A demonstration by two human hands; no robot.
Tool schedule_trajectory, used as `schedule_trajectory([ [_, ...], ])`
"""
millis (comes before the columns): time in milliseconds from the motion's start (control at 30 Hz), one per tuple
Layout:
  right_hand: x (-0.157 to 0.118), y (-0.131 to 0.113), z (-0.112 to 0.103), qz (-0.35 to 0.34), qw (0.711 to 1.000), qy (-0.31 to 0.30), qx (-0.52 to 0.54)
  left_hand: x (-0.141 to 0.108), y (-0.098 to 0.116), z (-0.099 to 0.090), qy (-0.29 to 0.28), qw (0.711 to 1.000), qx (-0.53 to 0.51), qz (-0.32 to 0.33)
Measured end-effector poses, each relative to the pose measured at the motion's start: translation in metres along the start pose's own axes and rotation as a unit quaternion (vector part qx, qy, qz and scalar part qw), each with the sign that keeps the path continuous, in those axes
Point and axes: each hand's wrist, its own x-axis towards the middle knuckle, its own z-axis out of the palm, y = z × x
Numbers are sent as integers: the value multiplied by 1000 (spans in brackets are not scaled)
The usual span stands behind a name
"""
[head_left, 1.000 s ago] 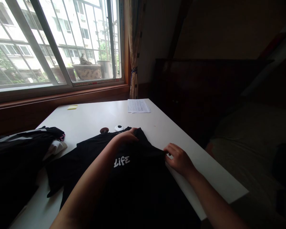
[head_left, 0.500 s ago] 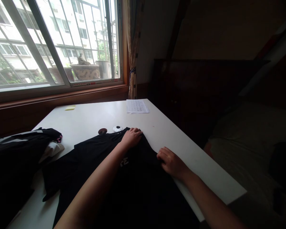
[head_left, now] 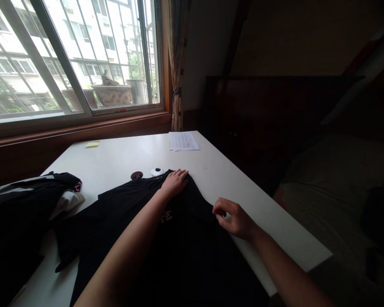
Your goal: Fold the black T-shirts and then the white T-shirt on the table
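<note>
A black T-shirt (head_left: 185, 251) with a small light print on it lies spread on the white table (head_left: 233, 183). My left hand (head_left: 175, 182) rests flat on the shirt near its collar and far shoulder, fingers stretched out. At the shirt's right edge, my right hand (head_left: 233, 217) has its thumb and forefinger curled together at the black cloth of the sleeve. Both forearms reach in from the bottom of the view.
A pile of dark clothes (head_left: 16, 221) lies at the left. Beyond the collar are a brown disc (head_left: 136, 175) and a white round item (head_left: 157, 172). Papers (head_left: 183, 141) and yellow notes (head_left: 92, 144) lie at the far edge, below a window.
The fingers of my left hand have straightened and flattened on the shirt. My right hand has turned a little, so a gap shows between its thumb and forefinger.
</note>
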Motion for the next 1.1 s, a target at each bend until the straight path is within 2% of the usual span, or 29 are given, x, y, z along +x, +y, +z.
schedule_trajectory([
  [133, 0, 17, -7, 46, 999, -2, -19, 1, -9, -4, 30, 999, 4, -13],
  [267, 3, 22, -6, 72, 996, -12, -46, 2, -12, -6, 38, 999, 11, -8],
  [567, 4, 26, -2, 48, 997, 16, -65, -2, -4, -9, 17, 998, 53, 29],
  [700, 3, 29, -4, 42, 996, 56, -50, -3, -5, -10, 9, 997, 72, 26],
  [767, 2, 28, -4, 19, 996, 68, -52, -2, -7, -11, 2, 997, 78, 28],
  [933, 3, 20, -3, -41, 996, 47, -59, -2, -13, -16, -19, 995, 85, 40],
  [1000, 4, 18, -3, -39, 997, 40, -61, -3, -16, -17, -24, 995, 85, 38],
  [1100, 4, 20, -4, 1, 998, 47, -52, -5, -18, -18, -28, 996, 85, 27],
])
